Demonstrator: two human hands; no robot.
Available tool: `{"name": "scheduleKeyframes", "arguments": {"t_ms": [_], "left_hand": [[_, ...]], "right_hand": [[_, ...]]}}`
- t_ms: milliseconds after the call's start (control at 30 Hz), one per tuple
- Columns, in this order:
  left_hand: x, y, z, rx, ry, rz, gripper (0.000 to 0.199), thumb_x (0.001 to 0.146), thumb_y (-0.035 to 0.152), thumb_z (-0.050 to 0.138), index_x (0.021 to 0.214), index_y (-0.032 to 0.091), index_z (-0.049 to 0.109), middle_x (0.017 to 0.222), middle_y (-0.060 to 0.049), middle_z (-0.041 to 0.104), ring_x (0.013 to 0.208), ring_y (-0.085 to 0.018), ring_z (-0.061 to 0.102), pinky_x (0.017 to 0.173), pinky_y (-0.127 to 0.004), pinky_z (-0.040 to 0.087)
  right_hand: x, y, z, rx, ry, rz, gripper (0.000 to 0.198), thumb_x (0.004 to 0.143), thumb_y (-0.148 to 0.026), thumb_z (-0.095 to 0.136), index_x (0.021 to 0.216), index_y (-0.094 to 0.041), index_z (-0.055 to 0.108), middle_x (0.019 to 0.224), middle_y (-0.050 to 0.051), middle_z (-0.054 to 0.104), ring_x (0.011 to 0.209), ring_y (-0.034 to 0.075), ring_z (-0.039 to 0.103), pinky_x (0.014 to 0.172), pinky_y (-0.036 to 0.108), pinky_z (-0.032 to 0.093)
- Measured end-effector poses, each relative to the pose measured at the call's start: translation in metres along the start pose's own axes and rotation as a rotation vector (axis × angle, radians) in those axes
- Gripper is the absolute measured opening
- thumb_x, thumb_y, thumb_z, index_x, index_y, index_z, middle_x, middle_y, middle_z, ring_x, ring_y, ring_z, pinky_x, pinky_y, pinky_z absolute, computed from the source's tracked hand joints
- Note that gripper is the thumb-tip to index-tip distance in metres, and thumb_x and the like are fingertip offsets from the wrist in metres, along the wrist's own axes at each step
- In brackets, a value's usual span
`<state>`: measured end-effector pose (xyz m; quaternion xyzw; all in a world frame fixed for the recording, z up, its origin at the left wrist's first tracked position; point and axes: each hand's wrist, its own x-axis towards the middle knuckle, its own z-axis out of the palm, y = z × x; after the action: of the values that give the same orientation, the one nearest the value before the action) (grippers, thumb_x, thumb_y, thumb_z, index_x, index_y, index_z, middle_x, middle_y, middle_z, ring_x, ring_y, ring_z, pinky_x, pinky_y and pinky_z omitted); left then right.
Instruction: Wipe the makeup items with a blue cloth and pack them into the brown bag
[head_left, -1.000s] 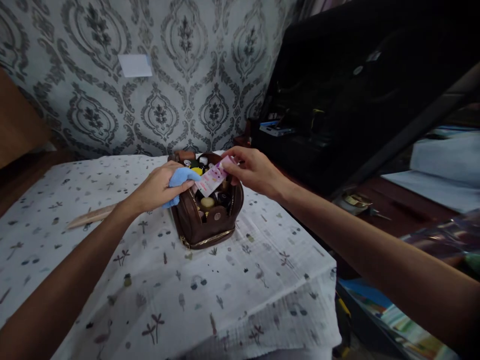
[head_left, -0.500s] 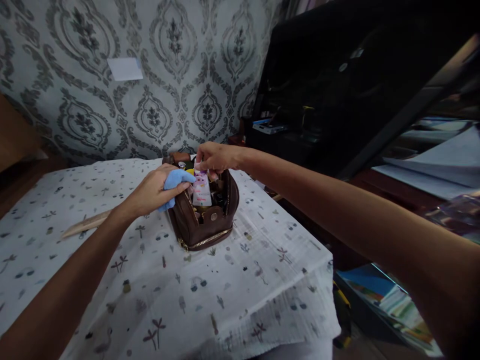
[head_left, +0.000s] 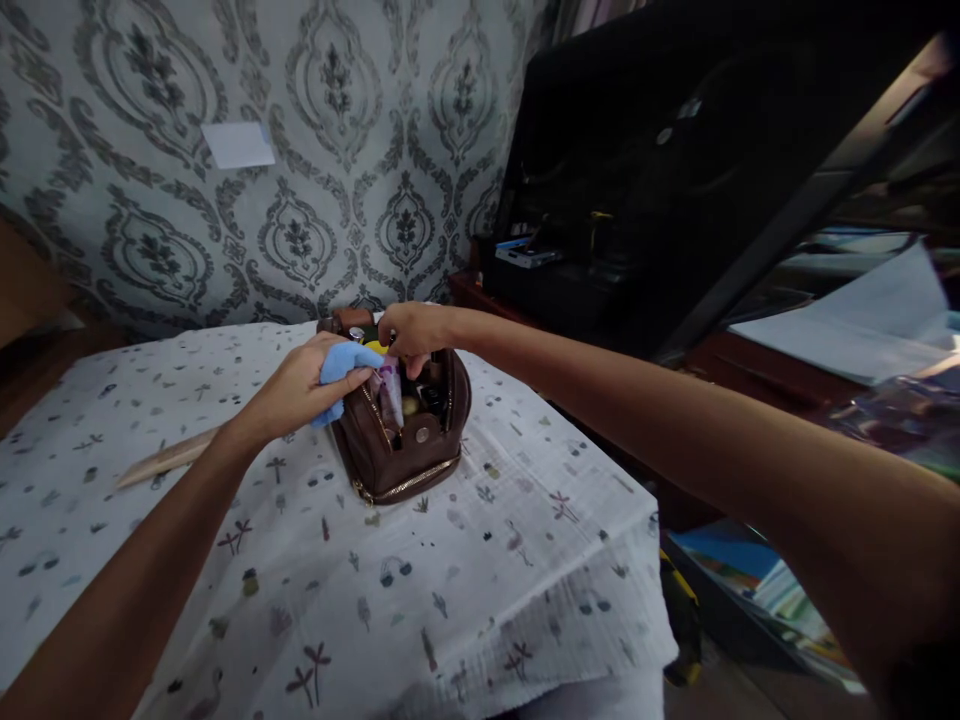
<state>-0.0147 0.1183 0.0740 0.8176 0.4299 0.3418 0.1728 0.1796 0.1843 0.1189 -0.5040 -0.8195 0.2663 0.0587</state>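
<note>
My left hand (head_left: 300, 385) is closed around a blue cloth (head_left: 339, 368), pressed against the left rim of the open brown pouch (head_left: 405, 440). My right hand (head_left: 411, 330) pinches the top of a pink tube (head_left: 390, 392), which stands nearly upright inside the pouch among small jars. The pouch sits on the patterned tablecloth (head_left: 465, 580). A wooden stick (head_left: 161, 458) lies to the left, well apart.

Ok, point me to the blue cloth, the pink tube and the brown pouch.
blue cloth (head_left: 339, 366): head view, on the fold showing past the left hand's fingers.
pink tube (head_left: 390, 392): head view, on its body inside the pouch.
brown pouch (head_left: 405, 462): head view, on its front wall.
</note>
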Motion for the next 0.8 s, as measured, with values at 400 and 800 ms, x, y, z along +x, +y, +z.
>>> {"name": "scheduleKeyframes", "arguments": {"t_ms": [400, 800], "left_hand": [[0.0, 0.0, 0.0, 0.002, 0.009, 0.004, 0.044, 0.086, 0.058, 0.062, 0.106, 0.022, 0.075, 0.111, -0.008, 0.069, 0.099, -0.026, 0.066, 0.095, -0.038, 0.051], [0.0, -0.001, 0.002, -0.021, -0.01, -0.085, 0.053, 0.084, 0.064, 0.06, 0.11, 0.019, 0.072, 0.118, -0.011, 0.066, 0.107, -0.03, 0.063, 0.098, -0.043, 0.049]], "right_hand": [[-0.023, -0.011, 0.035, -0.151, 0.129, 0.095, 0.019, 0.087, -0.027, 0.069, 0.103, -0.016, 0.067, 0.108, 0.014, 0.075, 0.095, 0.028, 0.073, 0.073, 0.029, 0.055], [-0.019, -0.011, 0.03, 0.017, 0.06, 0.194, 0.018, 0.101, -0.019, 0.05, 0.106, -0.014, 0.066, 0.088, 0.005, 0.075, 0.065, 0.012, 0.068, 0.053, 0.017, 0.052]]}}
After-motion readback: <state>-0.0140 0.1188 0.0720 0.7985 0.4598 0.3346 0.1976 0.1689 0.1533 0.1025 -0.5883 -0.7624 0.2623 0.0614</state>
